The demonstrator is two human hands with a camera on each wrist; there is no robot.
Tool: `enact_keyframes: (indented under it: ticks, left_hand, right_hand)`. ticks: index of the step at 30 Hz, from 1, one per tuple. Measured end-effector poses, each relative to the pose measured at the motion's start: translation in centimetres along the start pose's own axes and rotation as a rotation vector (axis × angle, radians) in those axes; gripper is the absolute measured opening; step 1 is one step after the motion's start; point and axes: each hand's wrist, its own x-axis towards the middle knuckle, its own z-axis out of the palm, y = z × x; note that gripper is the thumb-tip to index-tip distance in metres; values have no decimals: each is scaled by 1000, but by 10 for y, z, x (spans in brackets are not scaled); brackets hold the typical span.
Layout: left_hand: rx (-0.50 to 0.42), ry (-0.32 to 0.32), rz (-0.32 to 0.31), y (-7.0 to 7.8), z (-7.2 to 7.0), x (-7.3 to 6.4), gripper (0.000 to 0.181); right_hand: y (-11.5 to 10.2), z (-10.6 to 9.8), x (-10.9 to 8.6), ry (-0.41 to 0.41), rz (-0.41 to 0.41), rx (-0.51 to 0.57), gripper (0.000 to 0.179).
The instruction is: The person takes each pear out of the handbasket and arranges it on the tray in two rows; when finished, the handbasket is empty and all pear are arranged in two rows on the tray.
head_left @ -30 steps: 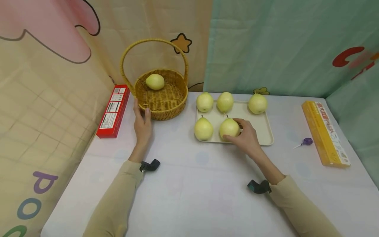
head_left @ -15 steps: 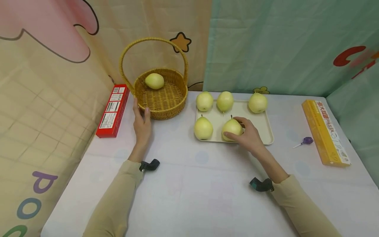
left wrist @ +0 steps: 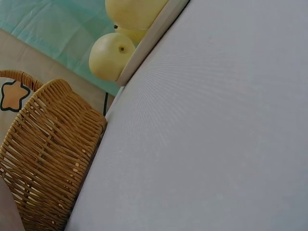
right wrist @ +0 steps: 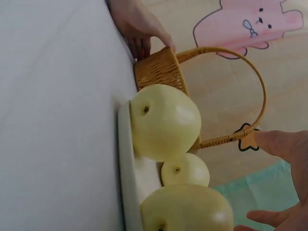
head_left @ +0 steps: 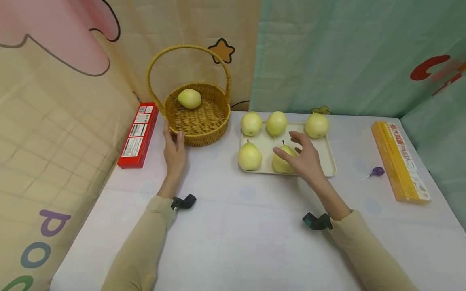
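My left hand (head_left: 175, 155) rests against the near left wall of a wicker basket (head_left: 204, 140), thumb and fingers extended along it. Inside the basket a pale yellow-green pear (head_left: 189, 98) lies on its side. Above the cream tray (head_left: 329, 159), my right hand (head_left: 306, 159) is spread around the near right side of an upright pear (head_left: 280, 162); in the right wrist view its fingers (right wrist: 274, 143) stand apart from the fruit. Another upright pear (head_left: 250, 157) is left of it. Along the back of the tray are three more: a left pear (head_left: 251, 123), a middle pear (head_left: 276, 123) and a right pear (head_left: 316, 125).
Left of the basket lies a red box (head_left: 137, 137) with white labels. At the right, a yellow pasta box (head_left: 400, 163) lies beside a purple lollipop (head_left: 378, 171). Printed curtains (head_left: 338, 52) hang behind the white table (head_left: 233, 226).
The right hand first slid the near pear slightly right on the tray, then loosened its hold; its fingers have spread and lifted off. The left hand stays at the basket.
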Motion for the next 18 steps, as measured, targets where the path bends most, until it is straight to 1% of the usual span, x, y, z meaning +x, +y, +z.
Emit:
enact_keyframes:
  ticks: [3, 6, 9, 14, 16, 18]
  left_hand:
    - [5, 0, -4, 1, 2, 0, 65]
    - [2, 6, -10, 0, 0, 1, 65]
    - [3, 0, -2, -1, 0, 2, 65]
    - [1, -3, 9, 0, 1, 2, 65]
    - [3, -3, 7, 0, 1, 2, 65]
    - [3, -2, 6, 0, 1, 2, 65]
  right_hand:
    - [-12, 2, 6, 22, -23, 23, 86]
    - [-28, 8, 14, 21, -48, 63, 84]
    - [-40, 16, 20, 23, -61, 107, 81]
    - [-57, 33, 30, 19, -114, 168, 75]
    - [-66, 42, 34, 5, -141, 179, 73]
    - [-75, 50, 38, -19, -152, 187, 73]
